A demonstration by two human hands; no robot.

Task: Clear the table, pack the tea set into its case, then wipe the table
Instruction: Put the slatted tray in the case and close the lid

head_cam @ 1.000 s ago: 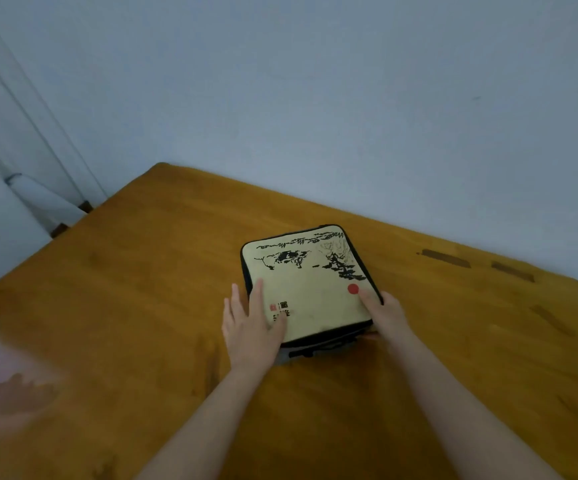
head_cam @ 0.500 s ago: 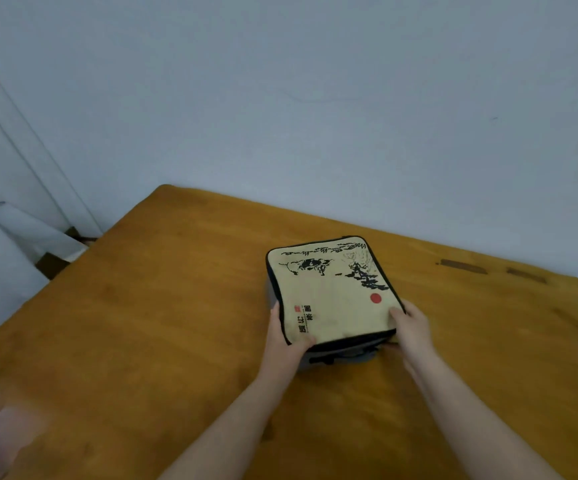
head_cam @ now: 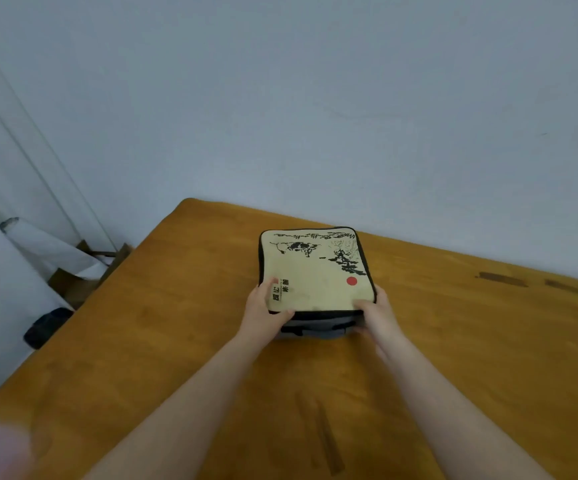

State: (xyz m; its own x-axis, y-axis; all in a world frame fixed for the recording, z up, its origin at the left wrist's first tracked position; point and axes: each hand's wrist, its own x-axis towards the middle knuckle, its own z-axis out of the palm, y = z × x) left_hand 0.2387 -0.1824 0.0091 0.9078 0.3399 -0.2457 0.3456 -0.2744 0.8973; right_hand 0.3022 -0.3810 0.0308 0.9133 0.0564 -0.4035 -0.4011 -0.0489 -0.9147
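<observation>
The case [head_cam: 315,271] looks shut. It lies flat on the bench [head_cam: 176,323], between the two hands. The left hand [head_cam: 261,311] grips its near left corner and the right hand [head_cam: 375,315] grips its near right corner. The fingers [head_cam: 362,304] curl over the lid's edge and pinch it.

No cups or pot show on the bench, so I think the packing is done. The case likely goes away next, and then the bench needs a wipe. No cloth is in view.

Beside the left fingers is some dark writing [head_cam: 280,289], too blurry to read. Near the right fingers is a red dot [head_cam: 351,281]. Farther off is an ink drawing [head_cam: 315,245] of branches.
</observation>
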